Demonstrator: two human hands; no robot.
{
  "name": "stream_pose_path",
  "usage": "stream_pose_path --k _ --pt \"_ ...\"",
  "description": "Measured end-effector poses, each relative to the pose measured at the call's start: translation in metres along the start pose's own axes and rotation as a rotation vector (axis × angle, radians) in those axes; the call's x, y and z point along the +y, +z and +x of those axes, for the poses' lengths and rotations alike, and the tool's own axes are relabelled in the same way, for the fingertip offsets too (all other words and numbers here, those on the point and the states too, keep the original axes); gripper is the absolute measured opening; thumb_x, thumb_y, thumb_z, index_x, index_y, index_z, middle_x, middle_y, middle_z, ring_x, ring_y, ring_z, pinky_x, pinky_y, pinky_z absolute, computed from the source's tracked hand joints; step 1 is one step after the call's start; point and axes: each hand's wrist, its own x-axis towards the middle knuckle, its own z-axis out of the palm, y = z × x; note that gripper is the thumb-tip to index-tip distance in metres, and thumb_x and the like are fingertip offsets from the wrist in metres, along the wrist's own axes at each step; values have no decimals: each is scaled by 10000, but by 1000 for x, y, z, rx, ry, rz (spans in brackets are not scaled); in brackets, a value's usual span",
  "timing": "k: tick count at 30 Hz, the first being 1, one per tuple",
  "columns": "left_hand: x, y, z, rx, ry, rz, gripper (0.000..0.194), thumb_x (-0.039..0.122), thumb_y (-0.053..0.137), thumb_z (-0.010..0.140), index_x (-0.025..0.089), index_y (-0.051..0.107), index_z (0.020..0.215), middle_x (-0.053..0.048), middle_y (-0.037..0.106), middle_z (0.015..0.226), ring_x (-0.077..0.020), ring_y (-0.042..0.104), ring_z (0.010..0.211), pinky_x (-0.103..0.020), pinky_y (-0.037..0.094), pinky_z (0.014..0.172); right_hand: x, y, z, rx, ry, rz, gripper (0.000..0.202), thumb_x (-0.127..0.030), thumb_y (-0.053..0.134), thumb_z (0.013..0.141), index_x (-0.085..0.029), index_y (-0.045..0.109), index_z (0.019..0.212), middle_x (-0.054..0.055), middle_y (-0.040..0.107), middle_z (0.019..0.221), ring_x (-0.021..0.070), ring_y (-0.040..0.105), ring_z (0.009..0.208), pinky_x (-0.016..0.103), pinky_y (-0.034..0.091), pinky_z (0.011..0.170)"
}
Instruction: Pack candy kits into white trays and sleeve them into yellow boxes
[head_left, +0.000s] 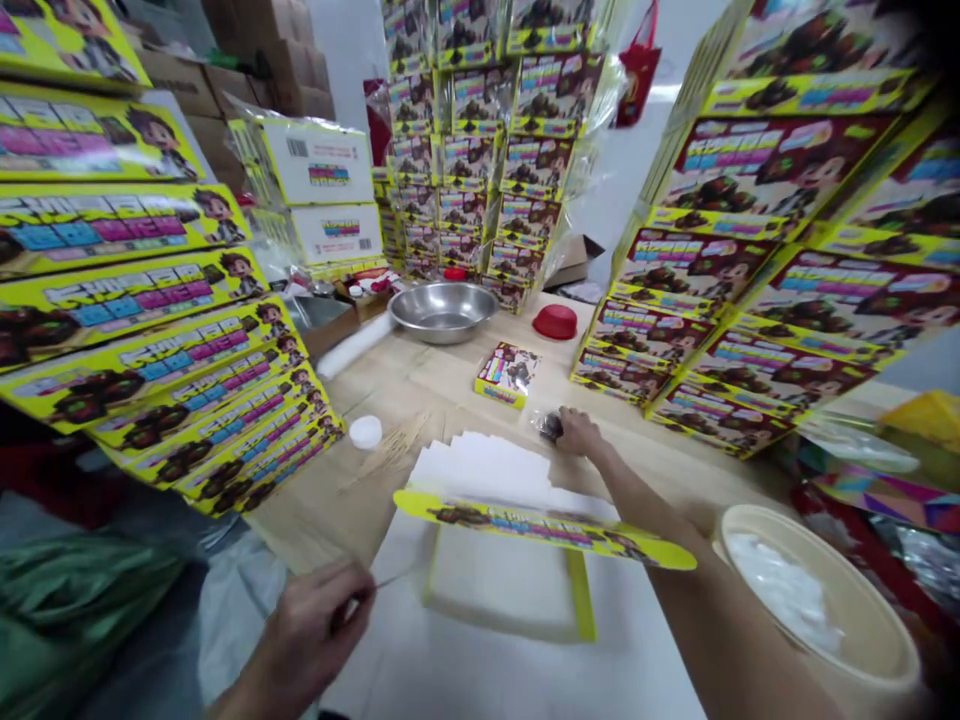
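My left hand (326, 615) is closed in a pinch at the lower left. A thin stick (395, 577) juts from its fingers toward an open carton (502, 590) with a yellow printed flap (544, 530). Farther forward, my right hand (579, 432) closes its fingers on a small dark item in clear plastic (549, 427); its exact kind is too blurred to tell. Just beyond lies a small printed box (508, 374). White card sheets (480, 465) are spread behind the open carton. Several loose thin wooden sticks (397, 440) lie beside a white round lid (365, 432).
Tall stacks of printed boxes stand at left (150, 300), back (480, 150) and right (690, 290). A steel bowl (444, 310) and a red bowl (555, 322) sit toward the back. At right is a beige tub (731, 525) holding white things.
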Motion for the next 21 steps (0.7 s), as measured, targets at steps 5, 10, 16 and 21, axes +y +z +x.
stream_pose_path --k 5,10,16,21 --pt "48 40 22 -133 293 118 241 164 406 850 210 612 734 -51 612 712 -160 570 664 -274 438 614 28 -17 -41 31 117 177 558 -89 603 526 -117 535 1079 135 633 936 277 567 931 345 422 775" --pt "59 62 46 -65 335 254 207 193 444 853 182 586 1004 -62 604 925 -192 598 811 -306 475 718 51 -64 -116 172 238 544 227 -222 561 540 -151 571 755 42 594 638 174 569 601 284 453 571" --pt "26 65 33 152 28 304 159 265 510 829 177 564 949 -77 551 996 -183 591 785 -284 465 661 29 -109 -267 635 189 891 296 -368 627 501 -226 516 735 -4 547 713 116 524 586 262 444 534" --pt "10 72 34 64 33 28 168 265 500 833 162 579 940 -29 612 877 -103 547 593 -241 449 632 -25 -76 -391 837 121 712 300 -372 727 573 -373 634 859 70 622 904 281 622 824 436 543 629"
